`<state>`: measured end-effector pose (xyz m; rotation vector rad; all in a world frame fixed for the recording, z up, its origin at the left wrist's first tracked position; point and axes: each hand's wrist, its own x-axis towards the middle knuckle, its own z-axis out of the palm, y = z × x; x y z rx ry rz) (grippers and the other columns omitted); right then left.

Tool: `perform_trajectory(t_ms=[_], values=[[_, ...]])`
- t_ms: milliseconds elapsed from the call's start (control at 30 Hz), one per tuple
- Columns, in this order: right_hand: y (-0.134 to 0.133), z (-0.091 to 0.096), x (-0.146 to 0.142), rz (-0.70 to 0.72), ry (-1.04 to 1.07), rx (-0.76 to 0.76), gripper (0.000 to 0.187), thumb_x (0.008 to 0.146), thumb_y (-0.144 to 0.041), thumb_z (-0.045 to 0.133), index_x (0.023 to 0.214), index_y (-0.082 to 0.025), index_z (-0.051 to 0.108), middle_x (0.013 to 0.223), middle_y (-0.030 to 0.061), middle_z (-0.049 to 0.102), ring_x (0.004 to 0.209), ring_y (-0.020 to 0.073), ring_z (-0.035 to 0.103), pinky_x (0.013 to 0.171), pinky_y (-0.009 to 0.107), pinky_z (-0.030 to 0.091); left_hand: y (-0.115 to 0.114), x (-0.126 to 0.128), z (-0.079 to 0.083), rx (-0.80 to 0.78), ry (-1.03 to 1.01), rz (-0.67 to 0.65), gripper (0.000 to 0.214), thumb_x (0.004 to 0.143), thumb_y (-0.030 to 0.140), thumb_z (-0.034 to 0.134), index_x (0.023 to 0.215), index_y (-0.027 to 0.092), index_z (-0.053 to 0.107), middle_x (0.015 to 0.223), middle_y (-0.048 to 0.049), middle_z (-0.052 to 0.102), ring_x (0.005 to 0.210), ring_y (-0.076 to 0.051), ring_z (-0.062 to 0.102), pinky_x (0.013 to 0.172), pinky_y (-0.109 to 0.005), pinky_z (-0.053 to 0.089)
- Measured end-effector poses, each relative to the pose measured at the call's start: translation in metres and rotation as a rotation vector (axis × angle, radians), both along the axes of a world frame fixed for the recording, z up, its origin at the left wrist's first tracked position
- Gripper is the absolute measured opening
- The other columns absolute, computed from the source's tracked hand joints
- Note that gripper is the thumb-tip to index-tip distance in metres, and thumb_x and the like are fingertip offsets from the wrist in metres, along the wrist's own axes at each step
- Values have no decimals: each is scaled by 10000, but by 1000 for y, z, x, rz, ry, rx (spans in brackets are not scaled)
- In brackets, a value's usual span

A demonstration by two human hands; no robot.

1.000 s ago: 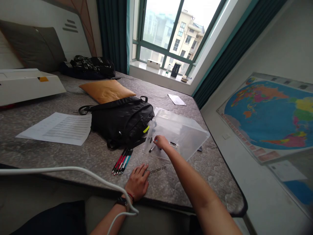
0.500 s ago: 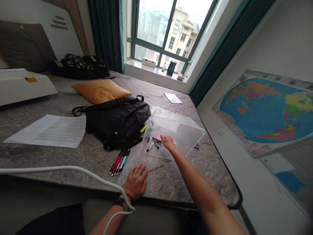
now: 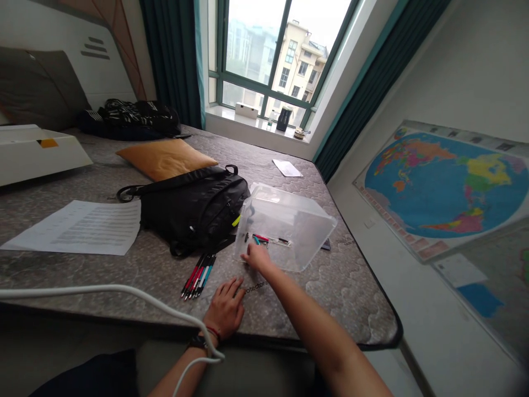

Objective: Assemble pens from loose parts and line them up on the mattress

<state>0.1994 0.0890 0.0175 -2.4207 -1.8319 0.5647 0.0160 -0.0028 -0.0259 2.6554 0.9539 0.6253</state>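
My left hand (image 3: 225,309) lies flat on the mattress, fingers stretched out, holding nothing. Just left of it, a row of red, white, blue and black pens (image 3: 199,277) rests side by side. My right hand (image 3: 257,257) is at the near, open side of a clear plastic box (image 3: 306,220) tipped on its side. Its fingers are curled down among loose pens, and what they pinch, if anything, is hidden. Beside them lie a red pen (image 3: 260,237) and a teal pen (image 3: 256,240); a black pen (image 3: 283,240) lies farther right in the box.
A black backpack (image 3: 194,209) stands left of the box, before an orange cushion (image 3: 169,159). A printed sheet (image 3: 82,229) lies at left, another paper (image 3: 287,168) farther back. A white cable (image 3: 136,290) crosses the foreground. The mattress edge (image 3: 372,264) runs along the right.
My right hand has moved left and nearer within the box, over the spot where a white pen lay. The black pen at right is now uncovered. My left hand stays in place.
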Motion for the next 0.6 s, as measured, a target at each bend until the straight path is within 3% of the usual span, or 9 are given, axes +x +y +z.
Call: perform_trajectory(t_ms=[167, 300, 467, 600], values=[[-39, -13, -1, 55, 165, 195, 147, 831, -345, 602, 839, -200, 624, 848, 54, 695, 820, 187, 638, 713, 253, 434, -1, 0, -1, 22, -24, 9, 372, 820, 149, 469, 1149, 210, 633, 1364, -87, 552, 1308, -283, 429, 1085, -479, 340], [-79, -31, -3, -56, 432, 344, 154, 837, -332, 591, 792, -185, 611, 701, -6, 648, 641, 121, 575, 613, 204, 399, 0, 0, -3, 43, -42, 10, 354, 855, 191, 462, 1166, 208, 631, 1353, -93, 563, 1281, -282, 459, 1065, -476, 363], [-117, -44, -11, -233, 609, 522, 312, 895, -415, 507, 719, -175, 600, 604, -22, 589, 568, 117, 523, 580, 214, 363, 0, 1, -7, 52, -51, 23, 333, 860, 198, 467, 1146, 222, 635, 1330, -77, 582, 1272, -278, 466, 1063, -474, 366], [-131, -46, -18, -278, 645, 619, 425, 940, -475, 424, 666, -182, 565, 588, -21, 555, 570, 121, 500, 577, 223, 345, 0, 2, -7, 68, -38, 33, 380, 857, 192, 464, 1211, 215, 599, 1332, -77, 584, 1275, -270, 468, 1068, -458, 366]])
